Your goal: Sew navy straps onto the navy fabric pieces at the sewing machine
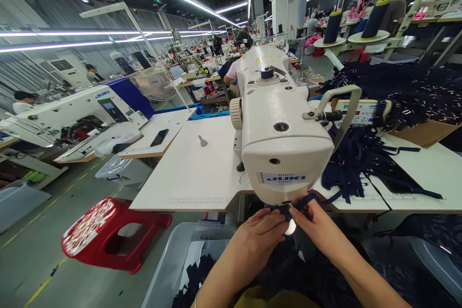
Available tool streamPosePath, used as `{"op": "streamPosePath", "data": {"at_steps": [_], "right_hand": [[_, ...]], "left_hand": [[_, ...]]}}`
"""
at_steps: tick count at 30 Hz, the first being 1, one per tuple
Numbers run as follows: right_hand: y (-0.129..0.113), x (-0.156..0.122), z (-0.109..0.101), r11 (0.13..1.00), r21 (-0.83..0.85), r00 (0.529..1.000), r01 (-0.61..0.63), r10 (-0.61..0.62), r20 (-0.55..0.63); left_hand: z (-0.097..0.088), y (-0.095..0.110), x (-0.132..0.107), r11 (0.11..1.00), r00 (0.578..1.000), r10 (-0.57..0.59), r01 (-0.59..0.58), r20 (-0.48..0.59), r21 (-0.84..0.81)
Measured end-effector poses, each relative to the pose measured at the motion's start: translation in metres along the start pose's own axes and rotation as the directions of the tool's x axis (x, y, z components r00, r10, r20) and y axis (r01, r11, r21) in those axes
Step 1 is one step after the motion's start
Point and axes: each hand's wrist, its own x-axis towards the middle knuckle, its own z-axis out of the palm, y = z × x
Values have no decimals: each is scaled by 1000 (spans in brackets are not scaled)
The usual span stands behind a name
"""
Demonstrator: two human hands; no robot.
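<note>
A white JUKI sewing machine (279, 125) stands on the white table (187, 168) right in front of me. Both my hands meet under its head. My left hand (258, 238) has its fingers pressed together on a navy fabric strap (306, 199) at the needle area. My right hand (317, 231) pinches the same strap, which runs up to the right. The needle and the part of the strap between my fingers are hidden by the machine head and my hands.
A heap of navy straps (361, 159) lies on the table to the right, with a cardboard box (426, 130) of more behind it. A grey bin (180, 260) stands below left, a red stool (108, 233) on the floor. Other people sew at machines beyond.
</note>
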Motion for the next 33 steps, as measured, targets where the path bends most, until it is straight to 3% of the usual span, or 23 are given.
{"op": "streamPosePath", "data": {"at_steps": [4,11,16,20,28,33], "right_hand": [[-7,-3,-5,998,-39,997,-51,53,58],[0,-1,-4,999,-42,999,-7,9,52],[-1,2,-3,1000,17,999,0,-1,44],[-8,14,-10,996,90,999,21,-26,48],[-16,39,-14,972,-198,991,128,-116,74],[-11,45,-12,944,-277,983,182,-177,43]], "left_hand": [[-6,1,2,998,996,6,-11,90,59],[-1,3,0,990,1000,-13,10,19,143],[-5,3,3,989,998,36,-43,50,144],[-5,7,5,982,999,-3,-4,40,187],[17,15,1,947,993,-61,89,-97,308],[24,20,2,911,984,-99,149,-146,385]]}}
